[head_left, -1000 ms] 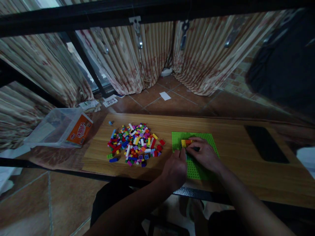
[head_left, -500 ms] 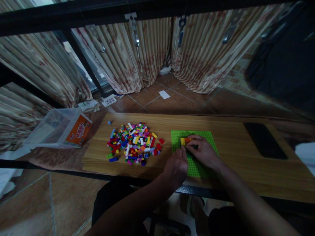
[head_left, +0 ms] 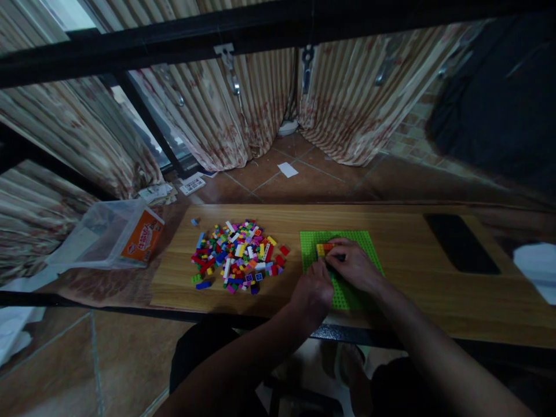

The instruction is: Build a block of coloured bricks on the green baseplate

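Note:
A green studded baseplate (head_left: 309, 240) lies on the wooden table. On it stands a small group of yellow and orange building bricks (head_left: 321, 249), partly covered by my fingers. My left hand (head_left: 311, 288) rests at the near left part of the baseplate, its fingertips pinched together just below the yellow brick. From the right, my right hand (head_left: 355, 265) reaches over the baseplate with curled fingers against the bricks. A dark patch shows between its thumb and fingers; whether it is a brick or shadow is unclear. What either pinch holds is hidden.
Left of the baseplate spreads a pile of loose colourful bricks (head_left: 238, 252). A dark flat phone-like slab (head_left: 461, 243) lies on the table's right. Beyond the table's left end sits a clear plastic box with an orange label (head_left: 142, 236). A black metal bar (head_left: 269, 43) crosses above.
The whole view has shifted slightly as my head moved. Both hands stay at the same bricks, with only a slight shift of the fingers.

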A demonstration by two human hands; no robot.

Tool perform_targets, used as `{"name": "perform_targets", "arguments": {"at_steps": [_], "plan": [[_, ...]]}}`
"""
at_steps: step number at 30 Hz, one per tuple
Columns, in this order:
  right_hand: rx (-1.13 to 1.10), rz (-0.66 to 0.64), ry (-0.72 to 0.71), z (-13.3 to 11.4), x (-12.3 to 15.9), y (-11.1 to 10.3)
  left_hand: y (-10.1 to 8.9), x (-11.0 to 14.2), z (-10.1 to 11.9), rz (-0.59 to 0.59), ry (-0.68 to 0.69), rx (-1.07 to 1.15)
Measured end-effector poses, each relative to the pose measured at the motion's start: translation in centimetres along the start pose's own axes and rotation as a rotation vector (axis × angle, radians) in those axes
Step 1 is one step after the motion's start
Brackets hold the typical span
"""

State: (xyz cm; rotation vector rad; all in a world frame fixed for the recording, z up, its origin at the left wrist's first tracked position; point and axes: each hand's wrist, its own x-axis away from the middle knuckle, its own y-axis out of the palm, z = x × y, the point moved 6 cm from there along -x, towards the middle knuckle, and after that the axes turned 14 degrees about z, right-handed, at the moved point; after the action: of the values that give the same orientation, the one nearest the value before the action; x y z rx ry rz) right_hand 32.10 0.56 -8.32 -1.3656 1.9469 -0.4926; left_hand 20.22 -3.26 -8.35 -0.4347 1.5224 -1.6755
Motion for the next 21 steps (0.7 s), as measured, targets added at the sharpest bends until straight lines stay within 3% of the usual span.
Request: {"name": "perform_targets", "arguments": {"at_steps": [8,15,21], "plan": [[-0.037,-0.069,-0.019,0.1,-0.1,-0.4,-0.5,0.1,-1.5,-0.1,-0.085,0.204],[-0.06,-0.116,-0.034,0.4,-0.3,-0.6,-0.5,-0.1,-2.7,-0.032,-0.21,0.36],[-0.035,-0.102,-0.039,0.5,-0.2,-0.5,-0.5,-0.1,-2.4,-0.017,-0.188,0.342]]}}
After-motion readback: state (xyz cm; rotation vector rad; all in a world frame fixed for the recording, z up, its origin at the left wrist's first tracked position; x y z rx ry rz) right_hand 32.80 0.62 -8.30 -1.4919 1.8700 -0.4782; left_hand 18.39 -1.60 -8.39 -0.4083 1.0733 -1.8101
